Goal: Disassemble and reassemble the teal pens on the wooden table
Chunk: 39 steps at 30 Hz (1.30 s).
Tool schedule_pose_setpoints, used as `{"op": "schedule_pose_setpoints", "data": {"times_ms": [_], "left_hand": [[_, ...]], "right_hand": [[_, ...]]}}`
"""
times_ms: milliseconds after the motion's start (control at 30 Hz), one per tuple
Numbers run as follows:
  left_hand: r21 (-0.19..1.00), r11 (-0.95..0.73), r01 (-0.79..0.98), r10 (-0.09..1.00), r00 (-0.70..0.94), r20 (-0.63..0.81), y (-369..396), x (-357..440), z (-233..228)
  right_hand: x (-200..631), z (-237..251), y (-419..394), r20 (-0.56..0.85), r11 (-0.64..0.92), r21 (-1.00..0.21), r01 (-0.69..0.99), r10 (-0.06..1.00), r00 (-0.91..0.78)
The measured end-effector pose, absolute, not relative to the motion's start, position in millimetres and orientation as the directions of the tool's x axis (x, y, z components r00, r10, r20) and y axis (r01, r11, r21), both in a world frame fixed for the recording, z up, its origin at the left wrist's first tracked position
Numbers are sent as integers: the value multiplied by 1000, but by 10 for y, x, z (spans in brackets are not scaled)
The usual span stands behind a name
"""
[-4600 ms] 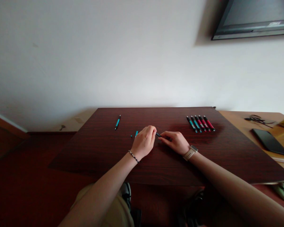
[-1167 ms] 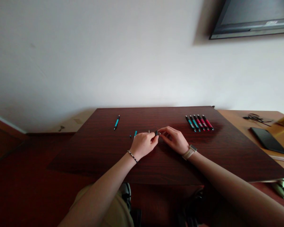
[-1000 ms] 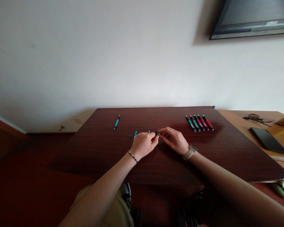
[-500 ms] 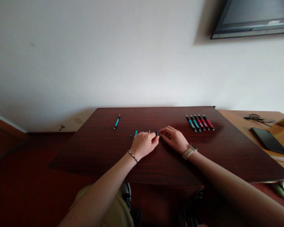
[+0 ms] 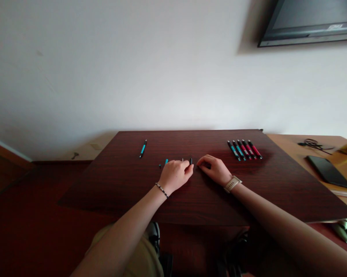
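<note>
My left hand (image 5: 176,175), with a beaded bracelet on its wrist, is closed on a black pen part (image 5: 191,161) that sticks up between thumb and forefinger. A blue pen barrel (image 5: 166,162) lies just beyond its knuckles, partly hidden, with a tiny dark piece (image 5: 160,166) to its left. Behind the hand shows the tip of a thin light-coloured piece (image 5: 182,159). My right hand (image 5: 215,170), wearing a watch, rests a little to the right, thumb and fingertips pinched together; whatever is between them cannot be made out.
On the dark table (image 5: 191,207), one blue pen (image 5: 143,149) lies at the back left. Several blue and red pens (image 5: 244,150) form a row at the back right. A side table holds a black phone-like slab (image 5: 329,171) and a coiled cable (image 5: 314,144). A television (image 5: 312,23) hangs above.
My right hand has drawn slightly right, away from the black pen part, and its fingers have curled closer together. The left hand keeps its grip nearly in place.
</note>
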<state>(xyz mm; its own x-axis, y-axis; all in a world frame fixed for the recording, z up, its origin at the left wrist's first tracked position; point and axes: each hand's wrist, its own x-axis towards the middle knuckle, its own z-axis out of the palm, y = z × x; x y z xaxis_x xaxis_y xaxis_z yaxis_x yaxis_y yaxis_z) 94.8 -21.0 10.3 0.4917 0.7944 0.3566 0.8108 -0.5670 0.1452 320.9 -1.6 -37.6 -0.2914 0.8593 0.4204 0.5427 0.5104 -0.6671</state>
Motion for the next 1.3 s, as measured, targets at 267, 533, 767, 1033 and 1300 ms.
{"op": "schedule_pose_setpoints", "data": {"times_ms": [267, 533, 767, 1033, 1300], "left_hand": [[142, -563, 814, 798, 491, 348, -215, 936, 111], [125, -557, 821, 797, 486, 357, -209, 941, 83], [134, -563, 816, 797, 493, 349, -209, 962, 77], [130, -577, 806, 789, 509, 345, -208, 987, 48], [148, -592, 792, 783, 522, 338, -204, 985, 45]], "right_hand": [[3168, -366, -56, 405, 499, -630, 595, 865, -297], [3164, -391, -45, 402, 508, -625, 592, 860, -314], [3145, -330, -85, 460, 561, -587, 584, 825, -330], [3070, -119, -238, 583, 732, -483, 481, 678, -447], [3066, -143, -223, 565, 711, -501, 493, 700, -436]]}}
